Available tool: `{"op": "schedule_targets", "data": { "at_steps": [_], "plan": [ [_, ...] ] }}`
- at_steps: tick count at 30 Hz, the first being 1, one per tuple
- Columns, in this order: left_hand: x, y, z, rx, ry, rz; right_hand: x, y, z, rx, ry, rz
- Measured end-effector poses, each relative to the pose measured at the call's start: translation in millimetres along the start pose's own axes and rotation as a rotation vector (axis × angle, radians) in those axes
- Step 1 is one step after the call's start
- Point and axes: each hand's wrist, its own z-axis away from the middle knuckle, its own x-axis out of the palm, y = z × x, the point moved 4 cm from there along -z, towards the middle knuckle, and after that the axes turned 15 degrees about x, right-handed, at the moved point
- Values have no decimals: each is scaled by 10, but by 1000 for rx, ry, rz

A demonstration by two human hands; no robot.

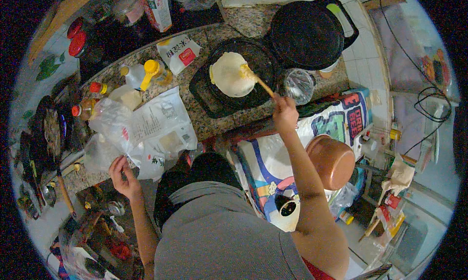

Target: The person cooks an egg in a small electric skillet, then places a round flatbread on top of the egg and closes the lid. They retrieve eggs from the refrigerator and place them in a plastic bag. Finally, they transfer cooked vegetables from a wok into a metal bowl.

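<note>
My right hand (286, 113) grips the wooden handle of a brush (266, 87). The brush's pale head rests on the right part of a round, pale flatbread (230, 77). Under the flatbread is a black electric griddle (206, 99), set on the speckled stone counter. My left hand (126, 177) is at the counter's front edge, fingertips by a clear plastic bag (113, 121); whether they pinch it is hard to see. A white printed food packet (164, 121) lies beside that bag.
The griddle's raised black lid (307, 33) stands behind right, near a clear plastic cup (299, 86). Several bottles, one with a yellow cap (151, 67), line the left. A starch packet (179, 53) lies behind. A copper-coloured pot (332, 163) is at my right.
</note>
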Motion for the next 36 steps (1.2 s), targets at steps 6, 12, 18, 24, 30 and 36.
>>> {"op": "schedule_targets", "data": {
  "at_steps": [6, 12, 18, 24, 30, 36],
  "plan": [
    [49, 121, -99, 7, 5, 41, 347, 292, -453, 407, -95, -107],
    [78, 158, -122, 41, -24, 9, 633, 51, -363, 200, -136, -282],
    [14, 140, -100, 29, -18, 8, 301, 376, -555, 173, -73, -78],
    [-16, 23, 51, -24, 30, 53, 170, 1076, -1197, 184, -184, 324],
    [1, 119, 56, -34, 12, 61, 665, 1096, -1388, -97, -306, 179],
    [-10, 217, 22, 8, -34, -37, 765, 525, -1350, 171, -611, -127]
  ]
}}
